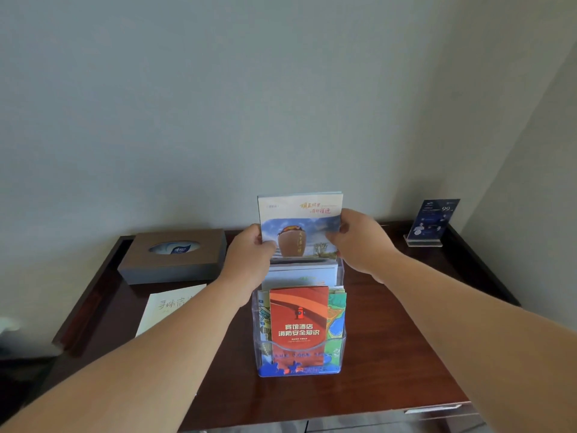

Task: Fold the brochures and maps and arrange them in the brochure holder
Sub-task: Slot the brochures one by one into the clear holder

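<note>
Soft even light, wide-angle edge warp, slightly soft focus

The brochure holder [255,310] stands on the desk [390,339]. In its front pocket a leaflet [298,323] stands before folded maps [336,314]; a pamphlet [301,275] seems to sit in the pocket behind. At the holder's rear a booklet [299,226] stands between the left hand [249,251] and the right hand [359,242]. A tissue box [172,256] lies behind-left of the holder, a card [165,307] to its left, and a sign stand [432,223] behind-right.

The left forearm [140,354], lower left of the frame, and right forearm [468,314], lower right, are bare. The left hand [249,254] and right hand [359,242] are bare too.
</note>
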